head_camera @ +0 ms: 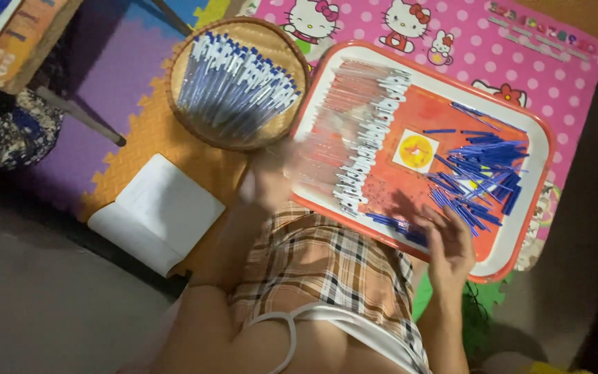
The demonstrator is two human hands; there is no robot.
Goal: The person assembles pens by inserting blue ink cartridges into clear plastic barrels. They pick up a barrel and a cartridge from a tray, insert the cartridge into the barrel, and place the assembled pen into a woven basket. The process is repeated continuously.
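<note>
Left hand [266, 181]: blurred, at the near-left edge of the orange tray [520, 256], between the tray and the round woven basket [188, 121]; whether its fingers are spread or pinching something cannot be told
Right hand [448, 246]: over the tray's near edge, fingers [432, 223] loosely spread and curled, tips just beside a small cluster of blue pen parts; nothing seen held
Blue pen parts [482, 173]: a loose scattered heap of thin blue sticks on the right half of the tray, a few more lying near the right hand
Clear pen barrels [365, 131]: laid side by side in a long row down the left half of the tray, white ends pointing toward the middle
Tray: orange with a white rim and a yellow picture at its centre, resting on the pink dotted cartoon mat [451, 41]
Woven basket: left of the tray, touching or just beside it, filled with assembled pens [233, 83] with blue caps
White folded paper [157, 211]: on the foam floor tiles, left of the person's knee
Plaid shorts [327, 266]: cover the lap, below the tray
</note>
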